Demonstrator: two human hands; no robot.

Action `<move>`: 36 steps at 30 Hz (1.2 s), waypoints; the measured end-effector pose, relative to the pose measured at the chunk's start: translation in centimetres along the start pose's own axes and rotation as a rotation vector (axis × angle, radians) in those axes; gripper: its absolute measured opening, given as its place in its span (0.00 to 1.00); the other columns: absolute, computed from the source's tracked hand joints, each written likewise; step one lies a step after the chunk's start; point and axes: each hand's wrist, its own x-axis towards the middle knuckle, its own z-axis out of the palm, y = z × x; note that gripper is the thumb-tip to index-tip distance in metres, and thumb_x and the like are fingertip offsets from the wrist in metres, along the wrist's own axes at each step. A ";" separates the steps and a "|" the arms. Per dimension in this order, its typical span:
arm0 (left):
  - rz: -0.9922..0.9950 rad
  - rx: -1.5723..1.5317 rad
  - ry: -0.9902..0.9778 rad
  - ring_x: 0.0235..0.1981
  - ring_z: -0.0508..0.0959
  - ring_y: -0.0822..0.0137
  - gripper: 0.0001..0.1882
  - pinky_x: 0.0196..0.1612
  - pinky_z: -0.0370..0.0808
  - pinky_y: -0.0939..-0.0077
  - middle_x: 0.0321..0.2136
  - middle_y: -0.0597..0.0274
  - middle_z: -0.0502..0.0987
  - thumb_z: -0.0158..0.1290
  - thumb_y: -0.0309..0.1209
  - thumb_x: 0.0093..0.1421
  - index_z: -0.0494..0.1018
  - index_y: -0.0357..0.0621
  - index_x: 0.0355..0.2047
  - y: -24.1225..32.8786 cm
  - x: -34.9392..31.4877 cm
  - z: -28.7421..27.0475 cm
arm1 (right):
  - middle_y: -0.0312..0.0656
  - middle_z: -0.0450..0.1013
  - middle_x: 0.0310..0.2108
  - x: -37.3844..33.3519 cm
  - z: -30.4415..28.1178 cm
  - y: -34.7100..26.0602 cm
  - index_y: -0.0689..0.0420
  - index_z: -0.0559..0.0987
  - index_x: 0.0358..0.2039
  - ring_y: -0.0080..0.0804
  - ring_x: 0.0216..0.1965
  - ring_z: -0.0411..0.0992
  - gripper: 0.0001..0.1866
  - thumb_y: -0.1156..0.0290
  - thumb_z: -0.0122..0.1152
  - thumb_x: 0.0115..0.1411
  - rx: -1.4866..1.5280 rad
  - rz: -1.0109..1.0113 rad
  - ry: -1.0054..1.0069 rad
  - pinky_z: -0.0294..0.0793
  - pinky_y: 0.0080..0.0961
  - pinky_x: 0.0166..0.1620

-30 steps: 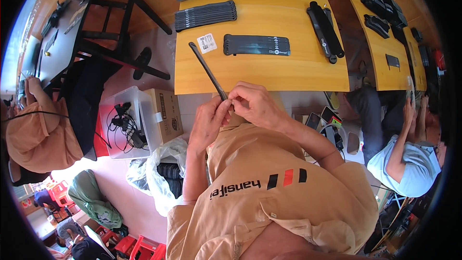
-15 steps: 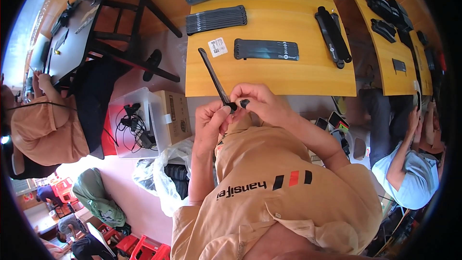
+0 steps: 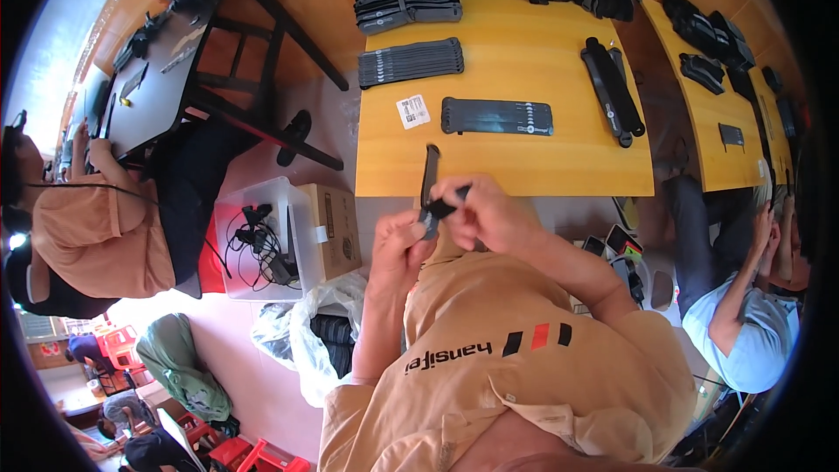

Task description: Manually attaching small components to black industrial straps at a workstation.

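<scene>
My left hand (image 3: 399,240) pinches a black strap (image 3: 430,173) near its lower end, and the rest of it stands up toward the table's front edge. My right hand (image 3: 496,217) grips a dark end of the same strap, just right of the left fingers; its fingertips are slightly blurred. Both hands are in front of the yellow table (image 3: 559,177), close to my body. Beyond them a row of flat black straps (image 3: 496,115) lies on the table, with a white printed label (image 3: 412,111) to its left.
Another row of straps (image 3: 411,63) and a banded stack (image 3: 406,4) occupy the table's far left. Longer straps (image 3: 609,92) lie at the right. Below left are a clear bin of cables (image 3: 262,249), a cardboard box (image 3: 336,232) and a plastic bag (image 3: 319,332). Co-workers sit on both sides.
The strap has swung more upright and looks shorter, its upper end lower. My right hand has drawn its end up and right from the left fingers. The whole view has shifted slightly.
</scene>
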 end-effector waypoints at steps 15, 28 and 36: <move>0.252 -0.297 0.209 0.08 0.51 0.81 0.14 0.10 0.47 0.85 0.10 0.76 0.53 0.46 0.29 0.55 0.57 0.50 0.15 6.3 -7.4 -12.2 | 0.31 0.51 0.17 -8.5 -8.6 -16.7 0.53 0.60 0.18 0.17 0.12 0.50 0.16 0.64 0.42 0.62 0.059 -0.663 0.189 0.53 0.11 0.11; -0.178 0.337 0.480 0.11 0.65 0.77 0.16 0.15 0.60 0.83 0.12 0.68 0.67 0.43 0.40 0.60 0.70 0.44 0.20 -9.7 4.0 -7.3 | 0.41 0.71 0.22 -8.5 -2.8 -14.5 0.68 0.77 0.31 0.24 0.22 0.72 0.06 0.86 0.54 0.51 -1.536 -0.555 0.451 0.69 0.16 0.25; -0.310 0.619 0.601 0.12 0.69 0.75 0.29 0.15 0.64 0.84 0.12 0.63 0.71 0.41 0.52 0.61 0.74 0.35 0.25 -6.0 2.6 -8.4 | 0.42 0.71 0.25 -9.8 -6.1 -13.9 0.66 0.79 0.32 0.25 0.25 0.73 0.09 0.87 0.55 0.49 -0.973 -0.435 0.495 0.71 0.15 0.30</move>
